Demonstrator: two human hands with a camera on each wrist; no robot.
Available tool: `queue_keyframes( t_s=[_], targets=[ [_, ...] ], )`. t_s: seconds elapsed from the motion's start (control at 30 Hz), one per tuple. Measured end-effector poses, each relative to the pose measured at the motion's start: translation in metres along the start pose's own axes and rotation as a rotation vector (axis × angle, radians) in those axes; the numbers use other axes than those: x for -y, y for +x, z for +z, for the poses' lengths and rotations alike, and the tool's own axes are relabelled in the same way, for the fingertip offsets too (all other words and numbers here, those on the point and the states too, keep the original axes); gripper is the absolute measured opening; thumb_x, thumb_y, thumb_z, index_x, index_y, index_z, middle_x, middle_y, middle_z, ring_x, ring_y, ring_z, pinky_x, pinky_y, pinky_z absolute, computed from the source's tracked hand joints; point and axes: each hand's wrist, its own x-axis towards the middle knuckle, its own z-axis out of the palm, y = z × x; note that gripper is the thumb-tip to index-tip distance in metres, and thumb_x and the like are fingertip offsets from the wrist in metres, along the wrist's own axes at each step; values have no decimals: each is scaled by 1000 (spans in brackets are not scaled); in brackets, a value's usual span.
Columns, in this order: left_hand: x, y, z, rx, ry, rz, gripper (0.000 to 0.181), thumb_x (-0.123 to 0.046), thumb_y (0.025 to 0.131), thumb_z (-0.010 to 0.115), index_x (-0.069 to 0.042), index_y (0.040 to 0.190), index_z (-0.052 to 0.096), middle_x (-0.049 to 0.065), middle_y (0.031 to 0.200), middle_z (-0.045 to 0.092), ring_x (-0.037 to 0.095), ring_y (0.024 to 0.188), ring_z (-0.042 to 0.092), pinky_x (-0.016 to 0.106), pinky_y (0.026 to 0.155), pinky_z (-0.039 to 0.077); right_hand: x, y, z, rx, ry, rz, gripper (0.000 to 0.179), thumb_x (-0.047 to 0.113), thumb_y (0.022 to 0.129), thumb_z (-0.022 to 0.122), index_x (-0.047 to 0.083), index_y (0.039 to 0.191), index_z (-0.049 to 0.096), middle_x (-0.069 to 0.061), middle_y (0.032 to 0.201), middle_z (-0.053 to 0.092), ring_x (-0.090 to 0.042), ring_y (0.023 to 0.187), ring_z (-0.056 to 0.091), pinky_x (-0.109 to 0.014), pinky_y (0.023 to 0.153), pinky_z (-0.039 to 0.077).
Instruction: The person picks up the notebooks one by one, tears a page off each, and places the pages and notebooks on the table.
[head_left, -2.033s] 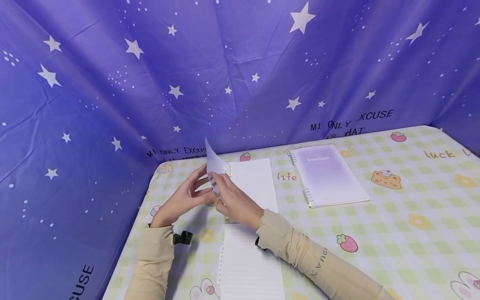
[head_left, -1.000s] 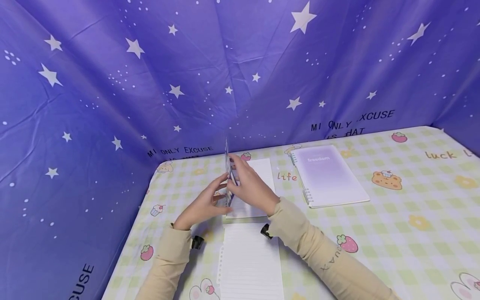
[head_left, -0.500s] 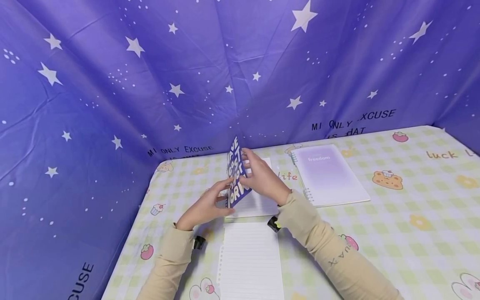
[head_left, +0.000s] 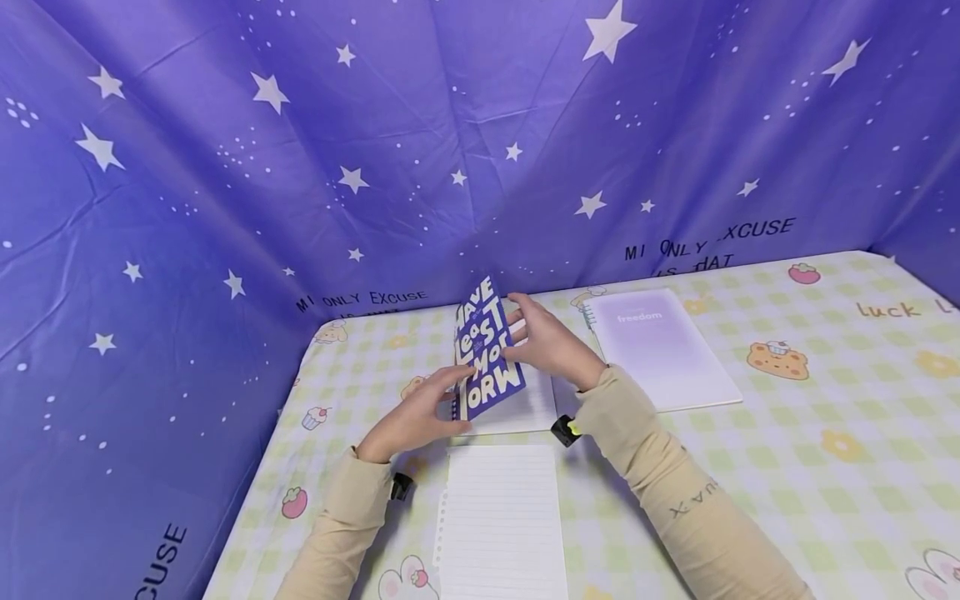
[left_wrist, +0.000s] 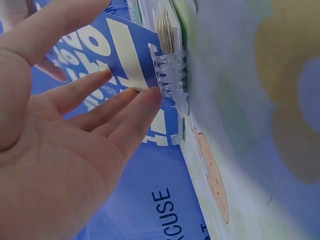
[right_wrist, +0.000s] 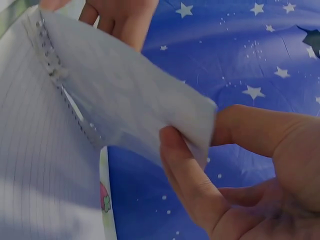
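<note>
A loose-leaf notebook lies at the left of the table, its blue cover [head_left: 487, 354] with large cream letters raised at a slant over lined pages [head_left: 536, 410]. My right hand [head_left: 555, 340] pinches the cover's free edge between thumb and fingers; the right wrist view shows the pale inner side of the cover [right_wrist: 130, 95]. At the spine side is my left hand [head_left: 416, 415], its fingers extended, fingertips at the cover beside the clear plastic binding rings [left_wrist: 170, 75]. Nearer me lies a lined sheet [head_left: 502, 517] with punched holes down its left edge.
A lilac notebook [head_left: 667, 350] marked "freedom" lies shut at the right, partly behind my right forearm. The green checked tablecloth [head_left: 847, 500] covers the table. A purple star-print curtain [head_left: 420, 125] hangs along the back and left side.
The cover has swung from the left, past upright, toward the right, so its lettered face now shows. My right hand has moved right with it; my left hand has shifted slightly right.
</note>
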Motion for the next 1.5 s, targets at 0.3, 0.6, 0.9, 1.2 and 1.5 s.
queue_keyframes(
  t_s=[0.3,0.6,0.9,1.2,1.5],
  targets=[
    [-3,0,2,12,150,-58,68,-12,87,75,-1,146,44,22,154,37,39,142,37,52,115,36,-10,2,-9,71,88,33,82,-5,84,70,-1,152,24,-23,124,52,-30,101,69,-39,89,57],
    [-4,1,5,32,208,-67,64,-13,89,74,-1,146,46,20,153,40,38,142,37,52,118,32,-23,7,-14,84,-6,128,85,4,85,72,0,154,22,-20,129,52,-27,100,65,-41,96,50],
    [-4,-1,7,44,227,-141,63,-15,90,74,-6,146,47,16,156,37,36,144,35,50,119,31,-32,8,-14,101,-95,91,85,1,82,73,1,153,26,-22,118,57,-28,95,62,-38,88,49],
    [-6,0,8,49,245,-154,61,-15,90,74,-8,145,49,15,156,38,36,144,35,50,118,31,-41,12,-13,139,-187,120,78,1,81,73,-5,149,33,-22,117,58,-29,99,60,-42,94,50],
    [-4,1,9,53,262,-127,58,-13,89,74,-4,142,52,16,154,41,37,143,37,50,118,32,-49,14,-12,153,-206,121,81,-1,80,73,-8,149,31,-20,109,55,-26,89,61,-38,88,53]
  ],
)
